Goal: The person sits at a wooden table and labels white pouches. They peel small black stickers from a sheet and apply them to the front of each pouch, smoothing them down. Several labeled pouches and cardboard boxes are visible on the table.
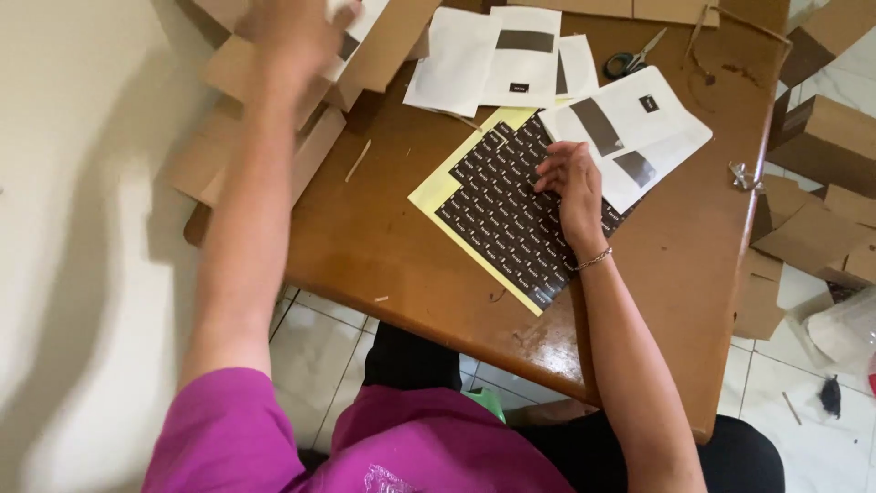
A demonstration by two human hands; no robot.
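At the far left corner of the counter [383,246], a brown wooden top with a smooth worn surface, the left hand [290,35] is raised over a stack of flat cardboard boxes [265,137]. The hand is blurred, so I cannot tell if its grip is closed on something; it touches or is just over a folded brown carton [388,41] with a white paper against it. The cardboard is matte and stiff, with straight cut edges, and part of the stack hangs over the left edge of the counter.

Near the middle of the counter lies a sticker sheet [497,215], a pale yellow backing paper covered with many small dark rectangular labels in tidy rows; it lies turned like a diamond, and one corner reaches to the near edge. The right hand [570,187] rests on this sheet, fingers bent and fingertips [545,178] pressing on the labels; the grip is not closed around anything. A thin bracelet [595,259] is on the wrist.

Behind the sheet, toward the far edge, lie white flat pouches [493,55], smooth, each with a dark band. More white pouches [652,128] lie just beside the right hand, partly over the sheet. Scissors [630,60] with dark handles are near the far right corner. On the tiled floor, beyond the right edge, stand more brown cardboard boxes [826,137]
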